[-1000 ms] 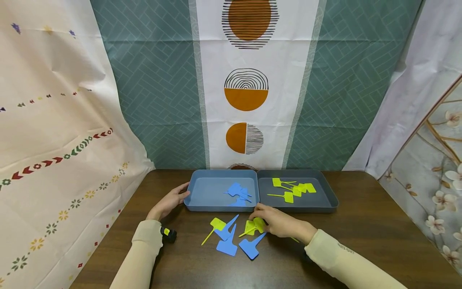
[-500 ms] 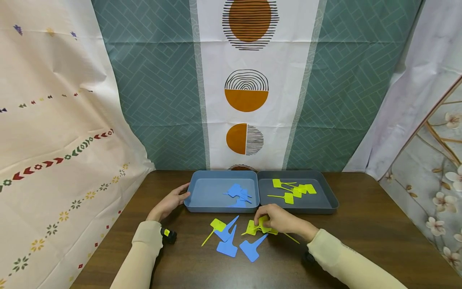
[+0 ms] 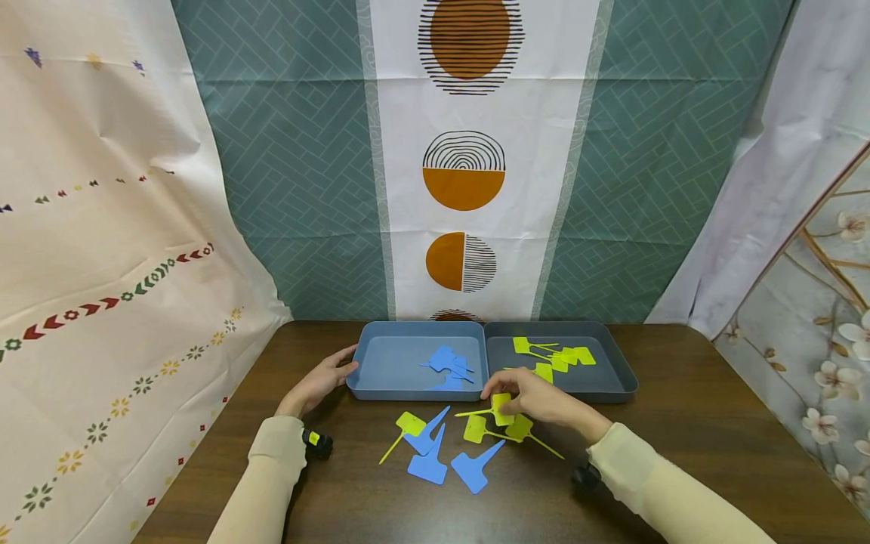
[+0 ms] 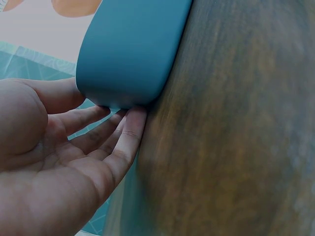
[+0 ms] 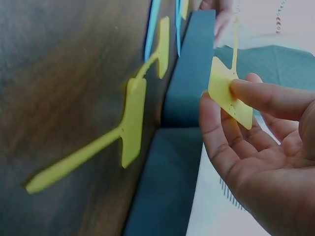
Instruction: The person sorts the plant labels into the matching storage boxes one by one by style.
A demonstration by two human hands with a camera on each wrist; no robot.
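Observation:
My right hand (image 3: 540, 398) pinches a yellow T-shaped plant label (image 3: 502, 412) just in front of the trays. In the right wrist view the thumb presses the face of its plate, fingers behind, the stem pointing away. Below it on the table lie two more yellow plant labels (image 3: 475, 429). To their left are a yellow label (image 3: 411, 423) and several blue plant labels (image 3: 428, 467). My left hand (image 3: 319, 384) touches the left end of the blue tray (image 3: 387, 359); in the left wrist view its extended fingers (image 4: 129, 130) meet the tray's outer wall.
Right beside the blue tray stands a dark grey tray (image 3: 587, 384) holding several yellow labels (image 3: 560, 357). Several blue labels (image 3: 448, 363) lie in the blue tray's right part. Behind the brown table (image 3: 381, 506) hangs a patterned curtain (image 3: 306, 189).
My right hand has picked up a yellow plant label from the small pile and raised it toward the trays, uncovering the labels beneath. The left hand has stayed put.

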